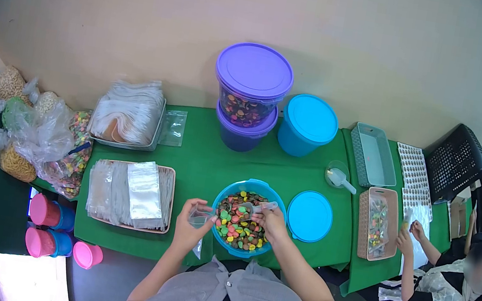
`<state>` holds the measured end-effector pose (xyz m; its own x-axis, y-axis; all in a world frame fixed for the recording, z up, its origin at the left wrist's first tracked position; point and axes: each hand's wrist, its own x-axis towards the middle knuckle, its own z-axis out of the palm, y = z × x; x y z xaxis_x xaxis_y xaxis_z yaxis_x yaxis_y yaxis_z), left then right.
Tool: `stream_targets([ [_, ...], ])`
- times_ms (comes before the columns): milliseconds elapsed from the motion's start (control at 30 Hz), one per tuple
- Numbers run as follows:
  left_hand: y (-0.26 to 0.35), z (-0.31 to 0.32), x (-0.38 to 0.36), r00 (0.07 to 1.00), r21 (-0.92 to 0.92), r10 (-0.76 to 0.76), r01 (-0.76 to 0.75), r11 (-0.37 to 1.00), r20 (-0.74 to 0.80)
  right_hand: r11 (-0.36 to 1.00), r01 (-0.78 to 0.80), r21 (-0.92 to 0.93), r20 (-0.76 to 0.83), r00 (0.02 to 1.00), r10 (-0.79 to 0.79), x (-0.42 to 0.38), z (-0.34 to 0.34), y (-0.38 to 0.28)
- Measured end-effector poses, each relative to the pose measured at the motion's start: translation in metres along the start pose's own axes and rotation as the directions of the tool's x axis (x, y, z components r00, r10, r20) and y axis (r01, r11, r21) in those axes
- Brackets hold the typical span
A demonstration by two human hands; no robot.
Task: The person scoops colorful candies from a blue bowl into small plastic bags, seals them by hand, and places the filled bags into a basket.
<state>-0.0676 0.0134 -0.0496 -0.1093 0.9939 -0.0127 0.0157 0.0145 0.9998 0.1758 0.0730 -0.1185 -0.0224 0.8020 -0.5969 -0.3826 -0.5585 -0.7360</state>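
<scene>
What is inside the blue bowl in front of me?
The blue bowl holds mixed coloured candies. The right hand dips a clear scoop into them. Its bottom is covered by the candies.

One head-worn fisheye view looks steeply down, close over the green table (200, 163); edges seemingly vignetted.

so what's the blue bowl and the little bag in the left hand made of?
Blue bowl: looks like glossy moulded plastic, uniform colour, thin rim. Bag at the left hand: probably thin clear plastic film, see-through. Right hand holds a translucent scoop, likely plastic.
</scene>
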Motion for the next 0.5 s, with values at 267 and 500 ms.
stream_targets([
  [267,-0.011,-0.015,-0.005,0.997,0.0,-0.035,0.035,0.999,-0.072,0.958,0.007,0.286,-0.115,0.993,0.027,0.001,0.007,0.019],
  [500,0.001,-0.007,-0.01,0.998,0.044,-0.022,0.025,0.999,-0.067,0.964,-0.063,0.259,-0.061,0.995,0.081,-0.003,0.0,0.014],
])
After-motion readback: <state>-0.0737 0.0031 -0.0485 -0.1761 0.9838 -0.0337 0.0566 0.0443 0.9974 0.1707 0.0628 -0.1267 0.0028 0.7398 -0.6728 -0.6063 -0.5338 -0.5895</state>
